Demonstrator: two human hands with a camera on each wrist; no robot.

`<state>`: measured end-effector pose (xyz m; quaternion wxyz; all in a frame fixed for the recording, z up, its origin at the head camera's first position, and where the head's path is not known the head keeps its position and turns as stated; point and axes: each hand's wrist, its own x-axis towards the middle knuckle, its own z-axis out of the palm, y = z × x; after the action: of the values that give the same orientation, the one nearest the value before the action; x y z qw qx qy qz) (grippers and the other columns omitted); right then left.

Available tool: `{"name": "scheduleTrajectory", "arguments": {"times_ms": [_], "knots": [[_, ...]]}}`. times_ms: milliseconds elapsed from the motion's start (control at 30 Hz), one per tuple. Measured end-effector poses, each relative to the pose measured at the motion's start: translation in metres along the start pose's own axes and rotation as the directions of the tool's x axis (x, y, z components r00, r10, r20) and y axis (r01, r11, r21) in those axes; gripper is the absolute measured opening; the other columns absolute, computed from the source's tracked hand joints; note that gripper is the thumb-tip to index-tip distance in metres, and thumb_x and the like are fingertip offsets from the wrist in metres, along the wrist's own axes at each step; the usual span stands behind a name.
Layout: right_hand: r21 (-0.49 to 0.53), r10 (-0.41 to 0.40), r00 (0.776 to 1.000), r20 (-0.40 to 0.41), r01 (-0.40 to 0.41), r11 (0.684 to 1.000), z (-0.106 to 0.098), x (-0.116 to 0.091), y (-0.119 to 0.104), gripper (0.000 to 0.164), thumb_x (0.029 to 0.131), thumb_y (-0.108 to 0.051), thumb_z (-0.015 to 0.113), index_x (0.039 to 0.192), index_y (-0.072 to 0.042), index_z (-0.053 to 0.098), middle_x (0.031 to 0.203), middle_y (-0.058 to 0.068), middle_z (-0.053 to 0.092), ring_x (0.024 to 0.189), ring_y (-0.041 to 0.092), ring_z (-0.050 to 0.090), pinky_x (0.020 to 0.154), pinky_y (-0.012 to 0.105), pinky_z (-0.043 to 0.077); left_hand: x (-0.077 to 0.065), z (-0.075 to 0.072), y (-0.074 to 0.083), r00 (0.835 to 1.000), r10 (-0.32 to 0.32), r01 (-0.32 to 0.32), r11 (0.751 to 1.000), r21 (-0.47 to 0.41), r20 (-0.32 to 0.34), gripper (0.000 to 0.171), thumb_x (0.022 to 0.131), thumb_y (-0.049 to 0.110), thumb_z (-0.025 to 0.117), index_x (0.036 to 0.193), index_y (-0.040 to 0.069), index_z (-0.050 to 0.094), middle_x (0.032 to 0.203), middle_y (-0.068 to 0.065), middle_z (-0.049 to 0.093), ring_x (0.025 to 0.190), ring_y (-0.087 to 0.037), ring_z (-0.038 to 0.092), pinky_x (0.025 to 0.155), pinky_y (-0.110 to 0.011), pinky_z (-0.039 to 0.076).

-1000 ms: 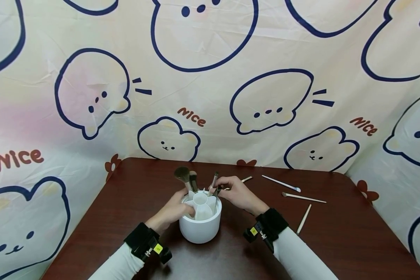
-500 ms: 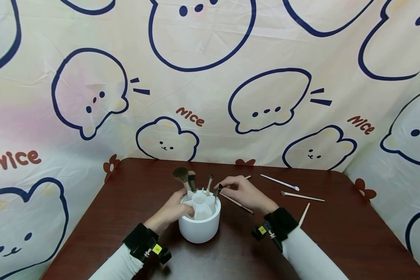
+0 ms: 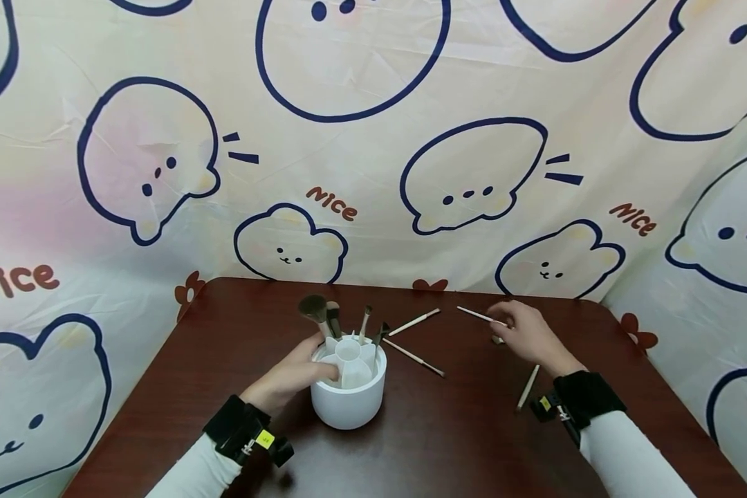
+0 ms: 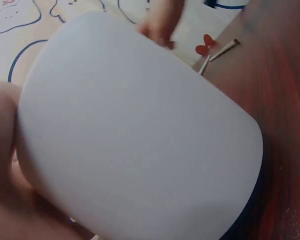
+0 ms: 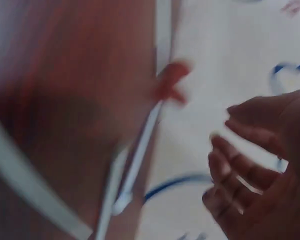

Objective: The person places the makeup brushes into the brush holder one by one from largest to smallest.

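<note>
My left hand (image 3: 286, 373) grips the left side of a round white brush holder (image 3: 347, 407), the thumb over its rim. In the left wrist view the holder's smooth wall (image 4: 140, 125) fills most of the picture. Several makeup brushes stand in its compartments, among them a large fluffy brush (image 3: 314, 309) and a small brush (image 3: 365, 321). My right hand (image 3: 532, 339) hovers over the loose brushes on the right, partly covering a pale thin brush (image 3: 473, 315). In the right wrist view, that hand's fingers (image 5: 240, 155) are loosely bent and apart, with nothing between them.
On the dark wooden table (image 3: 448, 443), two brushes lie right of the holder: one pale brush (image 3: 413, 322) and one thin brush (image 3: 416, 357). Another brush (image 3: 527, 389) lies nearer the front right. Behind the table hangs a cartoon-printed cloth (image 3: 373, 166).
My right hand has left a small dark-tipped brush standing in the holder and moved right, over the loose brushes. Two brushes on the table beside the holder are now uncovered. The left hand keeps its grip.
</note>
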<state>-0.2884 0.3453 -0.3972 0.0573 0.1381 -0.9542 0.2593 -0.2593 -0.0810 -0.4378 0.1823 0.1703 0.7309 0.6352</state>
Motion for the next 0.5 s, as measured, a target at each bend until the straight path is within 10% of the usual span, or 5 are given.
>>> {"name": "scheduleTrajectory", "arguments": {"times_ms": [200,500], "knots": [[-0.195,0.181,0.983,0.008,-0.176,0.965,0.005,-0.012,0.053,0.032,0.087,-0.01,0.059,0.116,0.005,0.056,0.111,0.026,0.051,0.091,0.034,0.05,0.069,0.048,0.044,-0.005,-0.013,-0.003,0.993,0.02,-0.011,0.997,-0.078,0.114,0.073,0.084,0.018,0.067,0.145,0.018,0.025,0.144,-0.003,0.033,0.126,-0.019,0.03,0.105,-0.05,0.02],[-0.204,0.179,0.979,0.093,-0.157,0.966,0.015,-0.005,0.079,0.022,0.084,0.002,0.056,0.105,0.004,0.061,0.103,0.023,0.058,0.084,0.031,0.054,0.068,0.046,0.047,-0.014,-0.024,-0.004,0.98,0.023,0.01,0.987,-0.163,0.2,0.074,0.095,0.026,0.054,0.148,0.006,0.007,0.152,-0.009,0.009,0.134,-0.023,0.01,0.108,-0.054,0.008]]}}
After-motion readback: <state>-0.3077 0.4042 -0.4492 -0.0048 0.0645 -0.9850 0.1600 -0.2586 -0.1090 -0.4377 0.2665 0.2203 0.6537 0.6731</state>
